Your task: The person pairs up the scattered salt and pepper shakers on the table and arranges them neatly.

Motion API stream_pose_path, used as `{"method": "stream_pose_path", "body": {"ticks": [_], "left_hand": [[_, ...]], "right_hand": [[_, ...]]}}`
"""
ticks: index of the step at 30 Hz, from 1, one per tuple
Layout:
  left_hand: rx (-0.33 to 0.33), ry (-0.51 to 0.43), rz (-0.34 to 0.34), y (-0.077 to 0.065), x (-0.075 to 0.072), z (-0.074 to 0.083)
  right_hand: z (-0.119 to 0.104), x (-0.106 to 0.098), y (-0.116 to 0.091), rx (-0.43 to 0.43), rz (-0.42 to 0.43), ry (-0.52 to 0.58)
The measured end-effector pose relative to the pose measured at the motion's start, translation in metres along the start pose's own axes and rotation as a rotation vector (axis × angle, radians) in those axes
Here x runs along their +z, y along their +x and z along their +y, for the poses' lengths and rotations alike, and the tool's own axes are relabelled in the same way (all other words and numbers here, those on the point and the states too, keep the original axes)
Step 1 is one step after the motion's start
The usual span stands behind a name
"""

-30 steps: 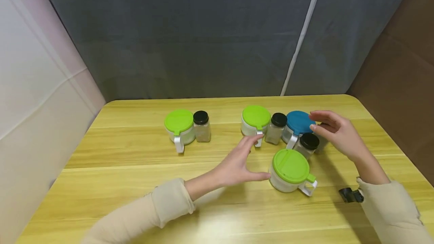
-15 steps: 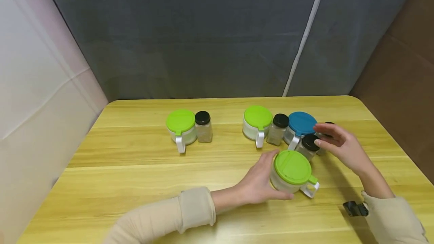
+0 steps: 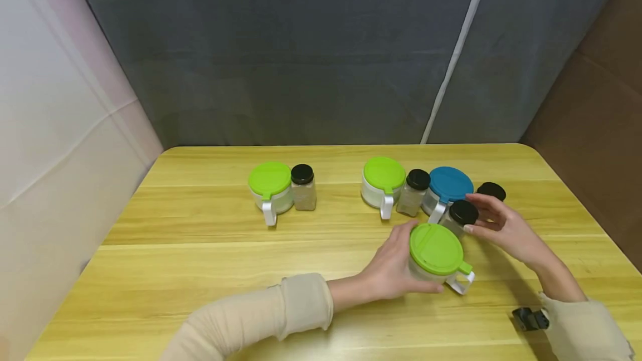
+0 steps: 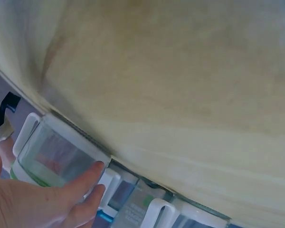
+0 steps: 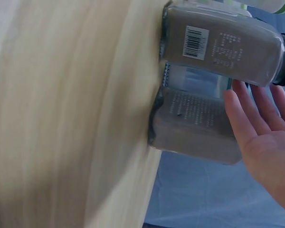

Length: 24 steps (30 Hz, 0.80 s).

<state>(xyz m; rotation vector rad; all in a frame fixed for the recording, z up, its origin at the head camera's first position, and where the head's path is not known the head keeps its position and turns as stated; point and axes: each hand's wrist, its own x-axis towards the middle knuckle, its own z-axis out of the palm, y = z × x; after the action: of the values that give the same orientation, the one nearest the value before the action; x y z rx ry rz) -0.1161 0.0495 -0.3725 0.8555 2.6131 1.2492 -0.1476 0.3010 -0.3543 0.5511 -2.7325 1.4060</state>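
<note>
My left hand (image 3: 391, 269) cups the left side of a glass seasoning jar (image 3: 436, 249) with a green lid, thumb in front and fingers behind. The jar stands upright, its white handle turned to the right. In the left wrist view, my fingers (image 4: 80, 199) lie along the clear jar wall (image 4: 61, 152). Just behind that jar stands a square spice bottle (image 3: 463, 213) with a black cap. My right hand (image 3: 511, 235) is at its right side, fingers loosely bent. The right wrist view has the fingertips beside the bottle (image 5: 228, 45) below its cap, with another bottle (image 5: 194, 121) close by.
Behind are a blue-lidded jar (image 3: 451, 183), a black-capped bottle (image 3: 491, 190) to its right, and a bottle (image 3: 413, 194) and a green-lidded jar (image 3: 383, 174) to its left. Farther left, another green-lidded jar (image 3: 271, 180) stands against a bottle (image 3: 303, 188) on the wooden table (image 3: 200, 249).
My left hand has moved right and closed round the near green-lidded jar. My right hand has come down from the blue lid toward the black-capped bottle. The view has shifted slightly.
</note>
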Motion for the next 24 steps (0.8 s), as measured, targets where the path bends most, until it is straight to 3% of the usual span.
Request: {"method": "stream_pose_path", "body": {"ticks": [7, 24], "left_hand": [[-0.019, 0.005, 0.004, 0.003, 0.005, -0.001], [-0.021, 0.002, 0.013, 0.010, 0.010, -0.005]], "right_hand": [[0.006, 0.006, 0.001, 0.010, -0.027, 0.059], [0.013, 0.009, 0.003, 0.036, -0.017, 0.070]]}}
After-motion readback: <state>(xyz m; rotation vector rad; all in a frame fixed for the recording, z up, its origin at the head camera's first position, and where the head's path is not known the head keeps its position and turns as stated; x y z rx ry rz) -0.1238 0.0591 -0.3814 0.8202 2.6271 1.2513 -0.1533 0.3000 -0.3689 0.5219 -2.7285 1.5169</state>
